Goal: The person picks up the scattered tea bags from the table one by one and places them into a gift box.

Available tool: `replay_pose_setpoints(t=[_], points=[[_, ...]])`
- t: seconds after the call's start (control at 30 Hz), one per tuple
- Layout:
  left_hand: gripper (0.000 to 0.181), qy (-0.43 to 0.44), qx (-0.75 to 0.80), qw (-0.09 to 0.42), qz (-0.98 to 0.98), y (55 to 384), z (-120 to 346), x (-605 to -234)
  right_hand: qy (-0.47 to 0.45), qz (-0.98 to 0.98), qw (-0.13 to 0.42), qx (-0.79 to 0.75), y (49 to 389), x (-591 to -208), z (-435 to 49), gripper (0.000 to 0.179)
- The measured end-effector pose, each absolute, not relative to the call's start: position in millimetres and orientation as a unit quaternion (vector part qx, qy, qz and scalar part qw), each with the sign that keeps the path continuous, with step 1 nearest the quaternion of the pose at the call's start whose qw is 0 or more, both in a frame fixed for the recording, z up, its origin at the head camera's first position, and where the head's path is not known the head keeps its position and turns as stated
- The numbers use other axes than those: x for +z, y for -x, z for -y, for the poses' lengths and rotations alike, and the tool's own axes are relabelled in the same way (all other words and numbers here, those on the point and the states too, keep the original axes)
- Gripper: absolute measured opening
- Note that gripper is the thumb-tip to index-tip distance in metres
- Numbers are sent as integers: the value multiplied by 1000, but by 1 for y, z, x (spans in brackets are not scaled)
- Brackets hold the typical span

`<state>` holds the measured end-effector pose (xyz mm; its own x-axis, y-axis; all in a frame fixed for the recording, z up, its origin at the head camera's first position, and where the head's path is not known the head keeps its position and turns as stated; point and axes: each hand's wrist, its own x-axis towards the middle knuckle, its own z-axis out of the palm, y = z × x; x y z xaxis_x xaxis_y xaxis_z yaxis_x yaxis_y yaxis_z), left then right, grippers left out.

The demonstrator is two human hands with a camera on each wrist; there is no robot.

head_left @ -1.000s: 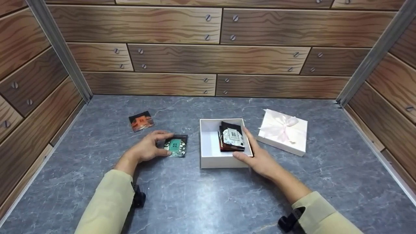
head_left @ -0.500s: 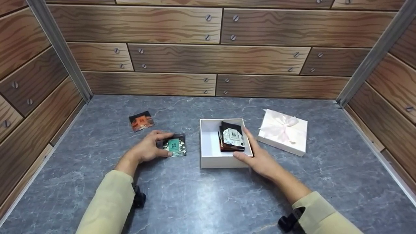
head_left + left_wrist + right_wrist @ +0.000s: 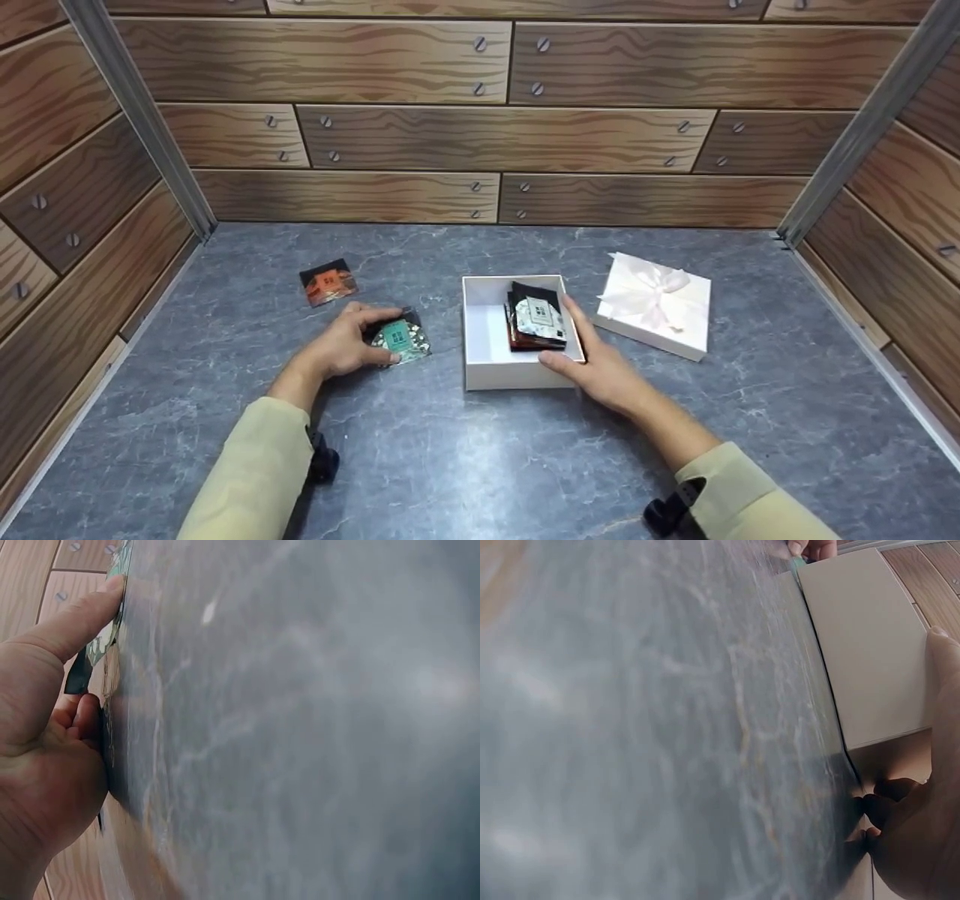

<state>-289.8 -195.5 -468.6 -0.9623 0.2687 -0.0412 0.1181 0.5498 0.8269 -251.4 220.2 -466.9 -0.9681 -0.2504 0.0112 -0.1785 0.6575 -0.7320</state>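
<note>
A flat square sachet (image 3: 400,339) with a green label and dark top lies at the left middle of the table. My left hand (image 3: 347,341) holds it, thumb on its near edge and index finger at its far edge; the left wrist view shows the sachet's dark corner between thumb and curled fingers. A white open box (image 3: 484,375) stands right of it, with a stack of sachets (image 3: 537,316) leaning at its right side, a white-labelled one on top. My right hand (image 3: 600,367) grips the box's right near corner, thumb at the front rim, fingers along the right wall.
An orange sachet (image 3: 328,282) lies at the back left. The white lid (image 3: 652,304) with a pink ribbon bow rests right of the box. Wood-patterned panels (image 3: 420,139) wall in the grey marbled table (image 3: 465,465) at the back and both sides.
Between my left thumb and index finger, the green-labelled sachet has turned and shifted slightly left, towards my palm. My right hand and the box have stayed in place.
</note>
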Motion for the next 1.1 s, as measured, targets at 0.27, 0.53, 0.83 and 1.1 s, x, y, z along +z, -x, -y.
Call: replay_pose_setpoints(t=[0.27,0.53,0.83,1.1], points=[[74,-116,461,47,-879,293,197,-470,114,-912,47,-392,252,-466,-221,102],[72,-75,497,54,-863,292,200,-462,115,-911,45,-394,251,-467,-220,102],[68,-97,502,26,-859,289,196,-420,119,-911,47,-393,251,-466,-220,102],[61,-123,506,23,-853,282,162,-375,114,-911,49,-394,251,-465,-221,102]])
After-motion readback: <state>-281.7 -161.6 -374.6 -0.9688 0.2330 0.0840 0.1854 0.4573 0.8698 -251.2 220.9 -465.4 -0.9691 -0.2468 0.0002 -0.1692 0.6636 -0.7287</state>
